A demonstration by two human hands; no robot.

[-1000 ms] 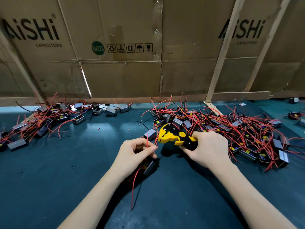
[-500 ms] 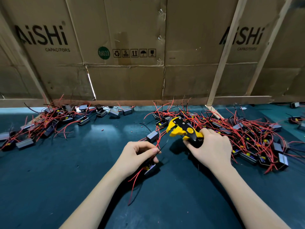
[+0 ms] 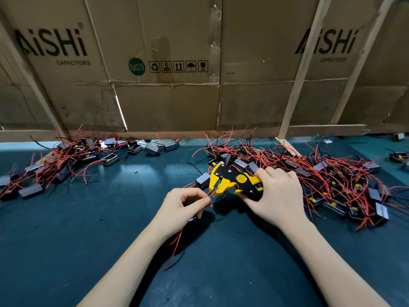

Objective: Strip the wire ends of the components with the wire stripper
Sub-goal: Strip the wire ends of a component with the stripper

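My right hand (image 3: 276,196) grips the handles of a yellow and black wire stripper (image 3: 232,180), whose jaws point left and stand apart. My left hand (image 3: 181,209) pinches a thin red wire (image 3: 211,192) between thumb and forefinger, with the wire's end at the stripper's jaws. The component on that wire is mostly hidden under my left hand; its other red and black leads (image 3: 174,247) trail down toward me over the mat. A big pile of grey box components with red wires (image 3: 332,180) lies just right of the stripper.
A second pile of components with red wires (image 3: 66,160) lies at the far left on the dark green mat (image 3: 88,229). One grey component (image 3: 202,179) sits just behind the stripper's jaws. Cardboard sheets and wooden battens (image 3: 296,85) wall off the back.
My right hand brought the stripper down and left, toward my left hand. My left hand lifted the red wire's end up to the jaws.
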